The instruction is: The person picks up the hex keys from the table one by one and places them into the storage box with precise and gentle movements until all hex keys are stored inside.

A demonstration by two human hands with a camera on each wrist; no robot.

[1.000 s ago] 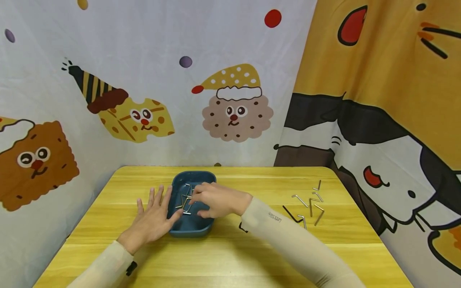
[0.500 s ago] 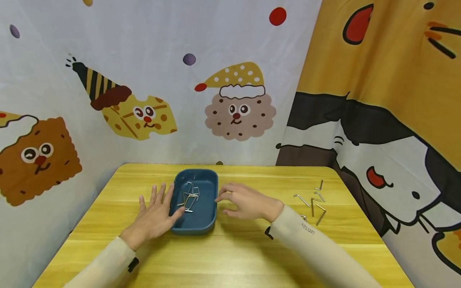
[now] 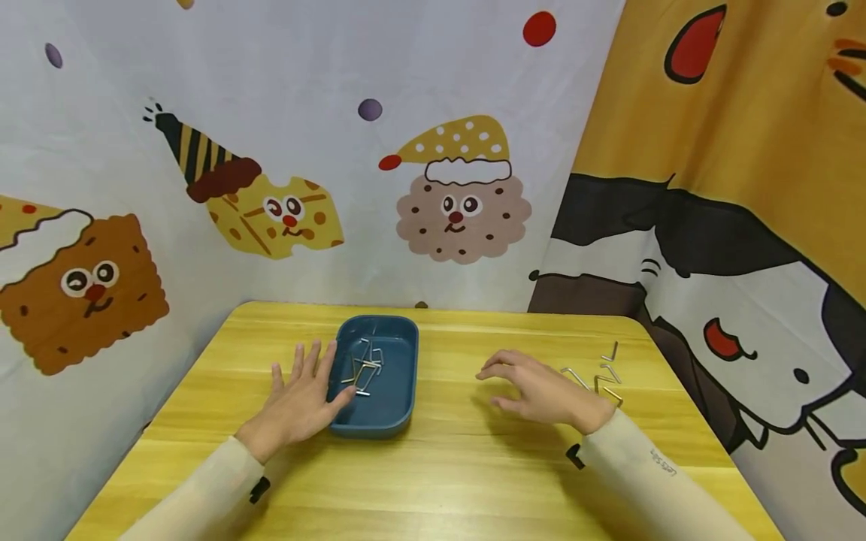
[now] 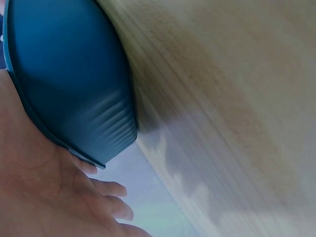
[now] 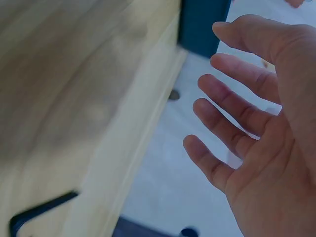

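A dark blue rectangular tray [image 3: 395, 402] stands left of the middle of the table, with several silver and brass-toned hex keys [image 3: 365, 366] in a loose heap inside. My left hand [image 3: 298, 406] lies along its left side, fingers straight and thumb over the rim. In the left wrist view the palm is up against the tray's ribbed outer wall [image 4: 69, 74]. My right hand [image 3: 544, 391] hovers over the table between tray and loose keys, fingers relaxed and spread, holding nothing. A black hex key [image 5: 42, 207] shows on the table in the right wrist view.
Several loose hex keys [image 3: 573, 377] lie scattered on the right of the wooden table [image 3: 433, 481], partly hidden by the right hand and forearm. A patterned curtain [image 3: 433, 68] hangs behind the table's far edge.
My right hand has come up out of the tray with nothing in it and moved right toward the loose keys. The left hand stays at the tray. The head view has shifted slightly.
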